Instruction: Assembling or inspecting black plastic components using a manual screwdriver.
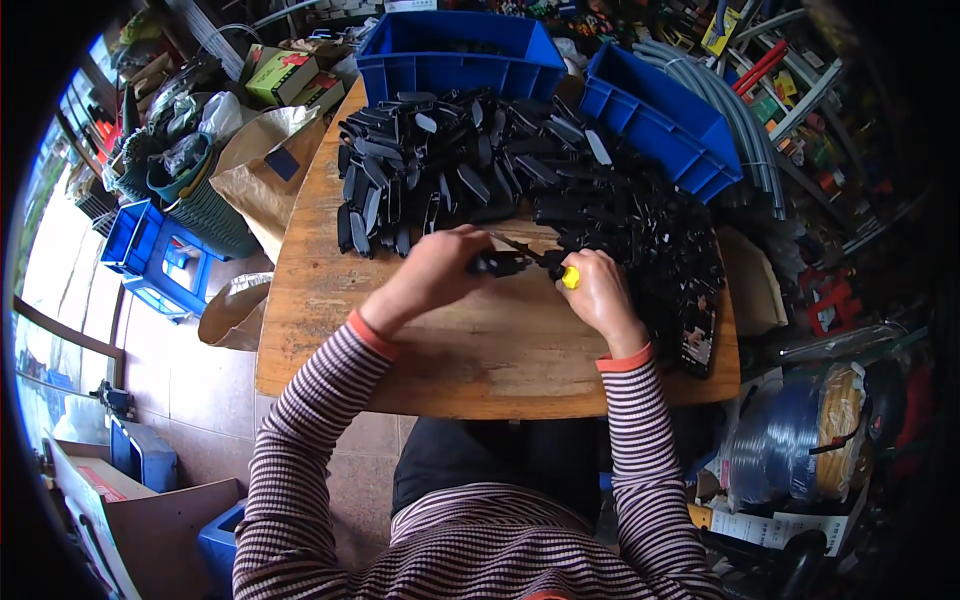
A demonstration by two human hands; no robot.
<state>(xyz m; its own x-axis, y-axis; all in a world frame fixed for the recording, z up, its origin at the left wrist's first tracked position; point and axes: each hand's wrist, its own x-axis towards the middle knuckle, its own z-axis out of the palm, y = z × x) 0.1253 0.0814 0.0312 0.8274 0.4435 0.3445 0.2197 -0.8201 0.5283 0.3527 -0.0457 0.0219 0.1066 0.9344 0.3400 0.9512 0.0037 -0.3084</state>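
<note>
My left hand (pixel 440 268) is closed around a dark plastic piece (pixel 500 263) above the middle of the wooden table (pixel 450 370). My right hand (pixel 600 292) grips a tool with a yellow handle end (pixel 571 277). A thin, dark shaft runs from this tool toward the left hand, near the plastic piece; whether it is a blade or a screwdriver shaft I cannot make out. Just beyond both hands lies a large heap of black plastic pieces (pixel 470 175), mostly long and narrow. Smaller black parts (pixel 660 235) are piled beside the right hand.
Two blue crates (pixel 460 75) (pixel 660 125) stand at the table's far side. A brown paper bag (pixel 260 165) and a blue stool (pixel 170 255) are to the left. Grey coiled tubing (pixel 720 95) lies at the far right, with wrapped coils (pixel 790 430) nearer.
</note>
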